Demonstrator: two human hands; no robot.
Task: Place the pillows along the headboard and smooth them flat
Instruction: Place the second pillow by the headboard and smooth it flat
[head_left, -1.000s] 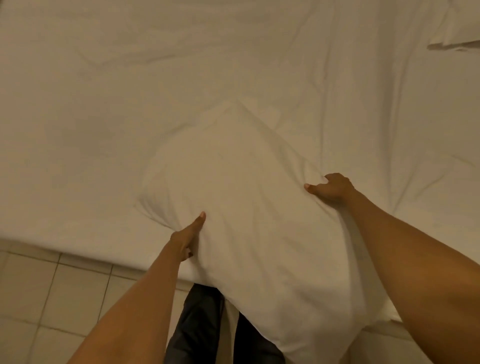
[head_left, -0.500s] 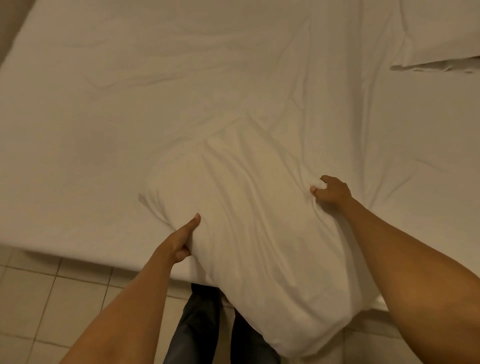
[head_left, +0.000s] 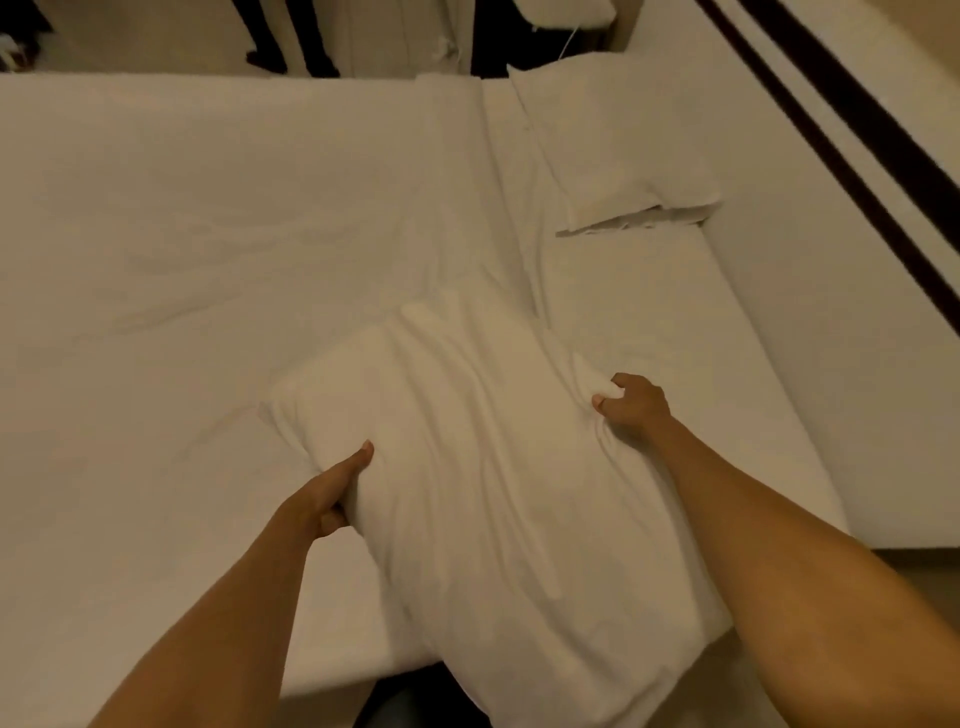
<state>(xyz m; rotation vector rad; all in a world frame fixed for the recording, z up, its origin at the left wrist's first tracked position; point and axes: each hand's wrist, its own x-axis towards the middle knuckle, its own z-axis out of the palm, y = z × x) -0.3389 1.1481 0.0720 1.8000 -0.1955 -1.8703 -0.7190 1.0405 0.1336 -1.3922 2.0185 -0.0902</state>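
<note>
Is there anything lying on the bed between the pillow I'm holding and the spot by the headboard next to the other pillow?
Nothing visible does. The held pillow, gripped by the left hand and right hand, faces only wrinkled sheet. The other pillow lies farther along the headboard, not in the path.

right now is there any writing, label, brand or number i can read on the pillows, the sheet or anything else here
None: no readable text anywhere in view.
Held pillow: plain white, no tag or print showing.
Second pillow: plain white, no label showing.
Sheet: plain, no markings.
Dark stripes at right: a pattern, not lettering.
</note>
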